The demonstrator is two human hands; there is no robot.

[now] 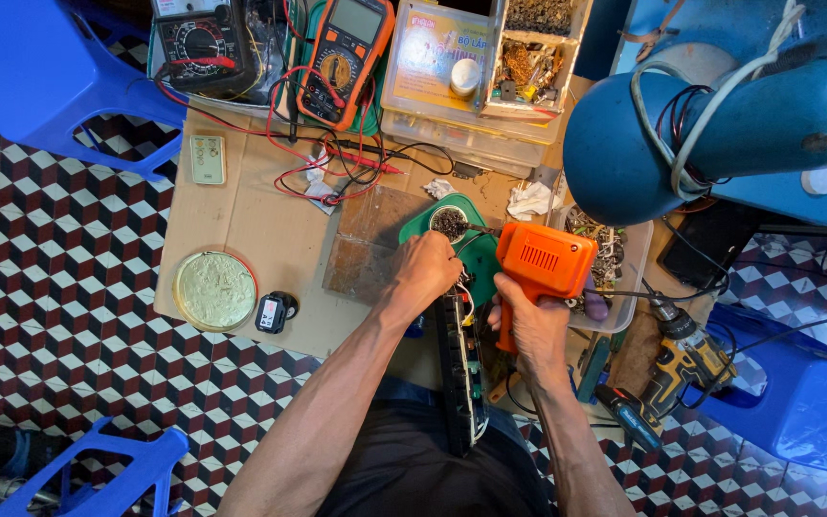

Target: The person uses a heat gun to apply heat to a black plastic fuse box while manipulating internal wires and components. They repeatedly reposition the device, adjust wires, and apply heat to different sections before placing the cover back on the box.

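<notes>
Right hand point(528, 321) gripping orange soldering gun point(543, 260), left hand point(425, 271) just beside

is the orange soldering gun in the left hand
No, the right hand grips the soldering gun, while the left hand rests on the circuit board.

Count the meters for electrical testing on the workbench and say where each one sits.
2: a black analogue meter at the top left, and an orange digital meter just to its right. Clutter may hide others.
</notes>
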